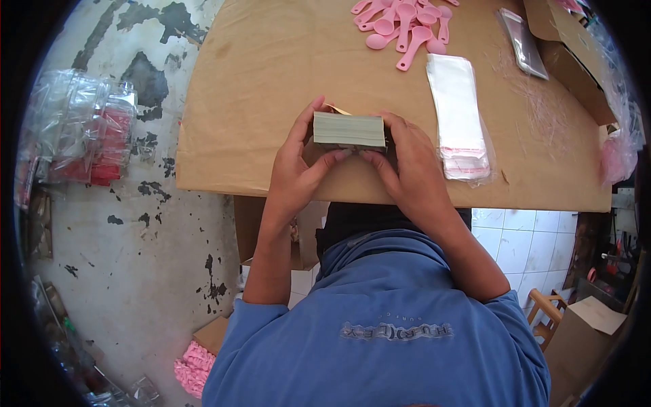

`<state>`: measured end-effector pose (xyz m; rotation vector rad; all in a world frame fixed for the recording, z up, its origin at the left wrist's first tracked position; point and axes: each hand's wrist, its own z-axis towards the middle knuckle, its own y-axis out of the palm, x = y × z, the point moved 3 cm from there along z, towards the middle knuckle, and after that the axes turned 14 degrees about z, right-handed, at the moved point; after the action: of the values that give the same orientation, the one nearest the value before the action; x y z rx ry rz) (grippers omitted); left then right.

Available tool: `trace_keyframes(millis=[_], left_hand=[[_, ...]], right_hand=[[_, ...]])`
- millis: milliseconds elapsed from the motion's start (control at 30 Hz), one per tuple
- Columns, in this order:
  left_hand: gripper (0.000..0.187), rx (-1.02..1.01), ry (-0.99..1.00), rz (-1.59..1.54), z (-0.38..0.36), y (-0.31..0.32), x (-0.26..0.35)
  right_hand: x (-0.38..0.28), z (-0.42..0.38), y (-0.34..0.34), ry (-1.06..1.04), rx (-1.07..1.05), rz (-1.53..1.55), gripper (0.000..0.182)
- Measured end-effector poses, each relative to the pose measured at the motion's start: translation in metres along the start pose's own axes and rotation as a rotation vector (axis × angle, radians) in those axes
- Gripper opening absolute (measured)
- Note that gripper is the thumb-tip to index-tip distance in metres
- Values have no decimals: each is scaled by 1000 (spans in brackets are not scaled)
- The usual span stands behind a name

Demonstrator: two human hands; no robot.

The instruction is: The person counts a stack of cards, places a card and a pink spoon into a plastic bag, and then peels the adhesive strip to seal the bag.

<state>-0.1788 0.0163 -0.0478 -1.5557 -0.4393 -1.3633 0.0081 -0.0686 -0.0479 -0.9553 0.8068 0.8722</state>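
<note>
A thick stack of cards (349, 130), its pale grey-green edges facing me, is held upright over the front part of the table. My left hand (298, 163) grips its left side, thumb at the lower edge and fingers behind. On the other side my right hand (410, 159) closes round the right end in the same way. A thin yellowish sliver shows above the stack's top left; I cannot make out what it is. Right of my right hand lies a pile of clear plastic bags (458, 112) with reddish strips at the near end.
Pink measuring spoons (405, 27) lie heaped at the table's far side. A packet of clear film (522, 44) and an open cardboard box (569, 61) sit at the right of the brown-covered table (251, 102). Plastic-wrapped packs (102, 129) are at the left.
</note>
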Motion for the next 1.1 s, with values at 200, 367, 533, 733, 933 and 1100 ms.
trace_keyframes(millis=[200, 367, 533, 733, 933, 1100], left_hand=[[84, 36, 2, 8, 0, 0, -2], [84, 38, 32, 42, -3, -1, 0], [78, -19, 77, 141, -3, -5, 1], [90, -26, 77, 85, -4, 8, 4], [84, -38, 48, 65, -3, 5, 9], [76, -69, -34, -45, 0, -3, -8]], right_hand=[[-2, 1, 0, 15, -5, 8, 58], [-4, 1, -1, 43, -69, 5, 61], [-8, 2, -1, 72, -82, -5, 66], [-9, 3, 4, -26, -120, -116, 73], [-4, 2, 6, -12, -127, -115, 73], [-3, 3, 4, 34, -114, -72, 74]])
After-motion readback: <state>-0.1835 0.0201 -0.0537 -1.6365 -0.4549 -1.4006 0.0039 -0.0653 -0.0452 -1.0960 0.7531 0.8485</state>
